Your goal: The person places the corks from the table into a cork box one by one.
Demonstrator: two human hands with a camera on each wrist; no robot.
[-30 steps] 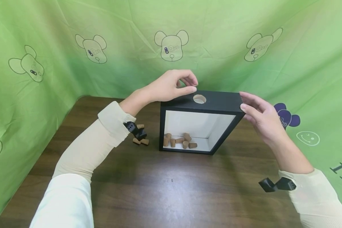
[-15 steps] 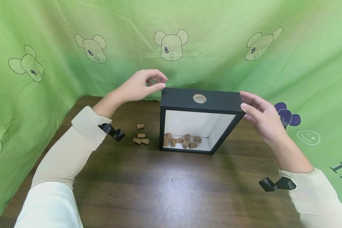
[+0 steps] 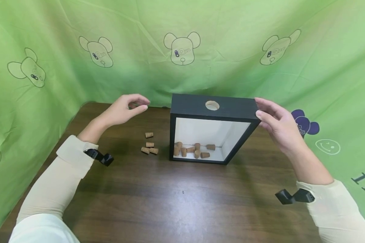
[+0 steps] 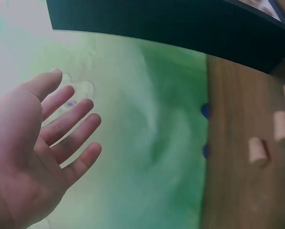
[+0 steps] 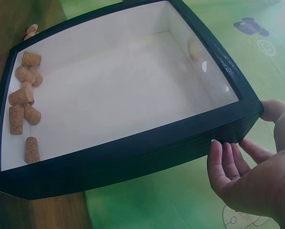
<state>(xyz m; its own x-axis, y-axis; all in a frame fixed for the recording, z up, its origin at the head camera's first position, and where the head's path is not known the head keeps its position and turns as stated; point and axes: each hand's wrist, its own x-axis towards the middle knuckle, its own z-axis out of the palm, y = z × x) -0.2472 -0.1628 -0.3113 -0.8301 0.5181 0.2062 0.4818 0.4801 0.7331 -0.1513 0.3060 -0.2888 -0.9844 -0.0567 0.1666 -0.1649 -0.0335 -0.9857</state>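
My left hand (image 3: 121, 110) hovers over the back left of the table, left of the box and behind the loose corks. In the left wrist view its fingers (image 4: 72, 117) are spread and hold nothing. A black shadow box frame (image 3: 188, 104) with a clear front and white inside stands upright, a round hole in its top. Several corks (image 3: 184, 152) lie on its floor, mostly toward the left. My right hand (image 3: 281, 126) grips the box's upper right corner, thumb on the top edge and fingers along the side. Several tapered corks (image 3: 150, 144) lie on the table left of the box.
The brown wooden table (image 3: 158, 209) has a green cloth (image 3: 134, 67) with cartoon bear heads hanging behind and at both sides. A small black camera (image 3: 100, 157) is strapped to the left sleeve, another black camera (image 3: 295, 196) to the right.
My left hand has moved left and down from beside the hole, away from the box. One more cork has come to lie toward the box's right inside. My right hand has stayed in place.
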